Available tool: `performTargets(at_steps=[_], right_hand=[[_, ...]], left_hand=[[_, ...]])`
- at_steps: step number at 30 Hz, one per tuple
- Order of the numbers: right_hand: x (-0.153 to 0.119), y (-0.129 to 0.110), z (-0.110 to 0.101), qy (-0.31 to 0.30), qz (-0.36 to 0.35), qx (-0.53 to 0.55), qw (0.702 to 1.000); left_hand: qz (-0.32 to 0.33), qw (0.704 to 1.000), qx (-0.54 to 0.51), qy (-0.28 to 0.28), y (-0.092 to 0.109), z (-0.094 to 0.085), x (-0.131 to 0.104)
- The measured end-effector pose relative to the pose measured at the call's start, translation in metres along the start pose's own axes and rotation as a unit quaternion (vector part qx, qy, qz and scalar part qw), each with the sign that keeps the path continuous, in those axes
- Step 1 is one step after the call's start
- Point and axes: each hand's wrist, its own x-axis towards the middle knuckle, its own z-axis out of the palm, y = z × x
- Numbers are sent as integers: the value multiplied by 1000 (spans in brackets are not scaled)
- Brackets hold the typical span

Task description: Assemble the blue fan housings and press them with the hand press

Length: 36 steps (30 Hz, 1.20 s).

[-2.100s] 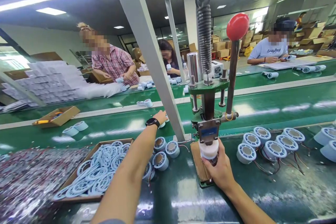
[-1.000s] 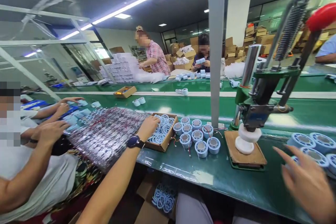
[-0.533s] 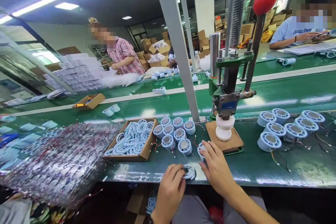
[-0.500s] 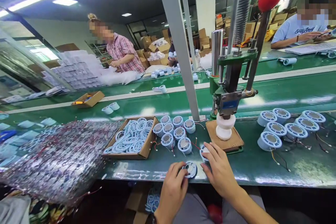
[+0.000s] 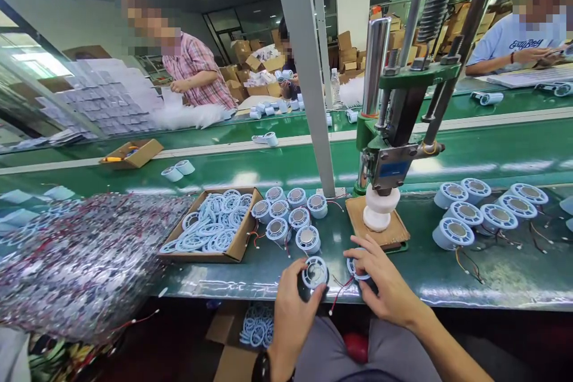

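Note:
Near the bench's front edge, my left hand (image 5: 299,298) has thumb and fingers around the rim of a light blue slotted ring (image 5: 315,273), with something dark beneath it. To its right, my right hand (image 5: 378,277) grips a light blue round housing (image 5: 353,265) with fingers over its top; the hand hides part of it. Red wires with a small white connector (image 5: 331,311) trail from the housing towards the edge. Just beyond my right hand stands a hand press (image 5: 394,170), its white round pressing block (image 5: 376,219) above a brown board (image 5: 398,237).
An open carton (image 5: 244,243) of blue rings stands left of several wired housings (image 5: 308,240). More housings (image 5: 453,233) stand at right. Bagged wired parts (image 5: 89,262) cover the left. A grey post (image 5: 308,71) rises behind. Co-workers (image 5: 192,74) work across the green conveyor (image 5: 237,161).
My view has shifted slightly. The ring in my left hand now faces more upward. The housing under my right hand has come nearer the front edge, its wires now showing in front.

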Motion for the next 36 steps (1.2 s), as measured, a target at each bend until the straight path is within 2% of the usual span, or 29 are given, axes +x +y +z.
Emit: performTargets(at_steps=[3,6,10,13,14,16,19,21,22,24,26,28,31,36], right_hand=[[-1,2,-6,-41,2,14,999],[-9,5,-9,-46,-3,24,999],[-13,1,-12,-5,-18,32,999],[-7,-19,-20,71,48,100,991],[-3,-29,-23,83,87,144,982],[6,-46,-29,62,174,251,950],[21,-64,-30,-10,271,405,873],[27,-68,-26,-22,317,465,826],[28,-68,-23,-14,340,483,807],[27,-69,-16,13,382,507,773],[24,-70,-11,34,402,523,751],[21,-71,-9,44,404,528,746],[17,-73,-11,43,400,520,753],[11,-75,-14,40,384,521,761]], left_hand=[[53,997,-48,-29,5,-32,3],[166,980,-93,-64,18,-58,11],[268,947,-149,-97,33,-69,27],[294,934,-161,-122,39,-67,37],[301,930,-165,-130,41,-67,39],[311,924,-173,-142,44,-67,42],[321,916,-175,-165,47,-68,42],[283,928,-168,-176,49,-67,36],[236,941,-173,-170,51,-65,32],[95,962,-214,-138,54,-59,20],[-42,952,-280,-113,58,-51,7],[-123,926,-336,-120,63,-43,-2],[-176,903,-373,-123,68,-38,-10],[-192,905,-371,-82,71,-41,-14]])
